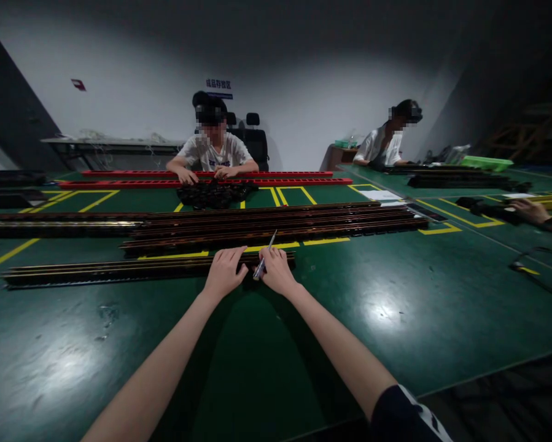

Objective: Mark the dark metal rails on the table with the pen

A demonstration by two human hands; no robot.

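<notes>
My left hand [226, 271] is closed over the right part of a long black rail [105, 271] with thin gold-coloured lines, its fingers across the top and its thumb on the near side. My right hand [276, 270], near the same rail's right end, is closed around a slim, silvery, pen-like tool [259, 269]. The tool slants, its thin tip pointing up and away from me; its exact kind is too small to tell. Just beyond both hands lies a bundle of long dark rails with brownish edges [266, 224].
The green table [340, 331] bears yellow tape lines. Across it, a person [213, 150] handles a dark pile [213, 194] by red slotted rails [303, 182]. Another person [386, 144] works at the far right. Someone's hand [528, 210] reaches in at right, near a black cable [540, 279].
</notes>
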